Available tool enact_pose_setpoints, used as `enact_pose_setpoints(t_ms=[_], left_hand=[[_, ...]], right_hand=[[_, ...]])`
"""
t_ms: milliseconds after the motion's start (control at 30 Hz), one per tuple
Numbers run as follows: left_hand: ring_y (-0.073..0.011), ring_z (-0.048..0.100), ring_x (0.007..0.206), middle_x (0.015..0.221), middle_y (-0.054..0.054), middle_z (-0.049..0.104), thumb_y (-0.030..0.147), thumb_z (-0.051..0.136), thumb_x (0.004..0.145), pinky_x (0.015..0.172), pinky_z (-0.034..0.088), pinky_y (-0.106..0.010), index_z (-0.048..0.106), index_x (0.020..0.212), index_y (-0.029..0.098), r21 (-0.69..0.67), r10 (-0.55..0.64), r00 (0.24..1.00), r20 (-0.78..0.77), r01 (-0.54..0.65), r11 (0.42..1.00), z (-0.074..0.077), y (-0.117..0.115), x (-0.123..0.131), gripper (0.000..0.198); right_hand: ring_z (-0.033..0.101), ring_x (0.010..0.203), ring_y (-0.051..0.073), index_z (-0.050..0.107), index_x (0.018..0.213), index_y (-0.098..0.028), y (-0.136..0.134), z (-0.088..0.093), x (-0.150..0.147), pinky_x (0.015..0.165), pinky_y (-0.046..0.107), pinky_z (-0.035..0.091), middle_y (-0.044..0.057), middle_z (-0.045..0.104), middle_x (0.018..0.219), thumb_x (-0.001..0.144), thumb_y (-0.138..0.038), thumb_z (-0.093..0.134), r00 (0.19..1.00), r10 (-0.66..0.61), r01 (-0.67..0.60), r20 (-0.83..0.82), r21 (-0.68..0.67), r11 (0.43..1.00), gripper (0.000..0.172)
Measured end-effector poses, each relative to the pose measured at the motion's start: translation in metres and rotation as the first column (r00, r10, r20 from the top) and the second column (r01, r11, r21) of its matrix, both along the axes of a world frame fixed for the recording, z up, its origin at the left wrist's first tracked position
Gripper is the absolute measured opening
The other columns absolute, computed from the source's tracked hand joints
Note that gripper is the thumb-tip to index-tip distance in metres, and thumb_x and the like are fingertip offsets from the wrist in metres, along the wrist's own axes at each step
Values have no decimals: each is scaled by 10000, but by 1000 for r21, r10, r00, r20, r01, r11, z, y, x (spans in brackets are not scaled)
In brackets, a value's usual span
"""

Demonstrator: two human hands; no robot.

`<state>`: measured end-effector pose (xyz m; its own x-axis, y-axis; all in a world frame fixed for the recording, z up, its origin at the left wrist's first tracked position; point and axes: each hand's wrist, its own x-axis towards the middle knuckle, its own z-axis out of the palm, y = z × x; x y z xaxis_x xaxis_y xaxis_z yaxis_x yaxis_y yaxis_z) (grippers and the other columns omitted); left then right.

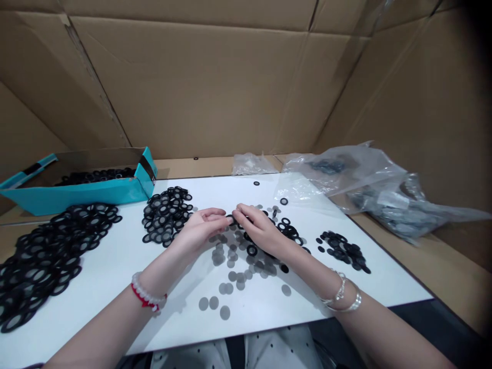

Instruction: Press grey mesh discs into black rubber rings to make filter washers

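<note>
My left hand [203,225] and my right hand [259,228] meet over the middle of the white board. A small black ring [231,219] is pinched between the left thumb and fingers, and the right fingertips touch its other side. Part of the ring is hidden by the fingers. Loose grey round discs [225,312] lie flat below and around the hands. Under and beside my right hand are scattered black rings [251,250]. Just left of my left hand is a heap of black rings with grey centres [163,212].
A larger heap of ringed discs [49,251] spreads along the left, before a teal box [77,195] holding more. Small black pieces [344,249] lie at right. Clear plastic bags [342,169] rest at the back right. Cardboard walls [200,87] enclose the white board [265,307].
</note>
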<state>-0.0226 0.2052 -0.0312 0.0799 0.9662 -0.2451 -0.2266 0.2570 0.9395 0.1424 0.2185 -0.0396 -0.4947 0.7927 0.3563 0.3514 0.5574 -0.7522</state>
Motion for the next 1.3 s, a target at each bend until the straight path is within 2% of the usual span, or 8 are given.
enact_pose_setpoints(t_ms=[133, 467, 600, 733, 867, 967, 1133, 1300], left_hand=[[-77, 550, 583, 644, 25, 600, 212, 816, 558, 659, 453, -231, 607, 801, 132, -30, 0, 995, 102, 3, 1000, -1, 0, 1, 331], [-62, 518, 534, 582, 53, 538, 200, 812, 548, 597, 418, -203, 561, 709, 138, 31, 18, 997, 73, -20, 999, -2, -2, 3, 304], [-68, 529, 572, 626, 36, 569, 175, 801, 566, 652, 444, -223, 608, 744, 125, -15, -45, 993, 112, 47, 999, -1, 0, 0, 268], [-78, 549, 588, 678, 6, 622, 136, 792, 562, 675, 461, -244, 648, 749, 117, -73, -37, 992, 117, 45, 996, 1, 2, -2, 237], [-82, 568, 615, 697, -7, 651, 126, 783, 568, 661, 460, -220, 677, 731, 113, -56, -65, 991, 119, 72, 996, 2, 2, -3, 195], [-88, 582, 628, 672, -8, 653, 129, 782, 575, 650, 459, -208, 685, 738, 105, -59, -105, 987, 125, 113, 992, 0, 1, -2, 191], [-94, 600, 609, 637, -2, 651, 126, 797, 558, 655, 468, -216, 663, 730, 115, -106, -116, 982, 151, 132, 986, 0, 0, -1, 218], [-98, 589, 617, 675, -3, 650, 152, 801, 543, 630, 461, -221, 652, 721, 128, -87, -34, 995, 96, 42, 995, -4, 5, -4, 234]], right_hand=[[384, 620, 131, 337, 683, -210, 2, 0, 1, 603, 270, 308, -28, 383, 658, 970, -345, 319, 997, 52, -56, -62, -64, 996, 318], [347, 607, 116, 305, 656, -203, -2, -3, -2, 623, 266, 284, -45, 354, 635, 943, -293, 388, 998, -14, 15, -53, 20, 1000, 312], [351, 601, 114, 330, 664, -202, 1, -3, -1, 597, 259, 285, -44, 347, 637, 957, -339, 370, 996, 53, -58, -76, -64, 996, 326], [354, 619, 115, 364, 721, -208, 6, -1, 4, 573, 248, 296, -39, 355, 682, 943, -387, 406, 990, 99, -113, -104, -148, 982, 288], [393, 688, 121, 429, 799, -205, 9, 3, 9, 639, 249, 337, -20, 407, 784, 908, -332, 494, 982, 184, -186, -50, -40, 982, 180], [385, 695, 122, 409, 755, -200, 10, 4, 10, 638, 248, 327, -24, 394, 769, 870, -300, 560, 985, 174, -173, -17, 63, 983, 214], [363, 667, 119, 362, 766, -211, 8, 2, 8, 602, 240, 322, -37, 377, 746, 813, -314, 624, 991, 131, -130, -22, 40, 991, 285], [416, 732, 131, 429, 880, -212, 6, 8, 12, 649, 249, 369, -14, 419, 838, 804, -294, 636, 982, 188, -190, 33, 43, 981, 236]])
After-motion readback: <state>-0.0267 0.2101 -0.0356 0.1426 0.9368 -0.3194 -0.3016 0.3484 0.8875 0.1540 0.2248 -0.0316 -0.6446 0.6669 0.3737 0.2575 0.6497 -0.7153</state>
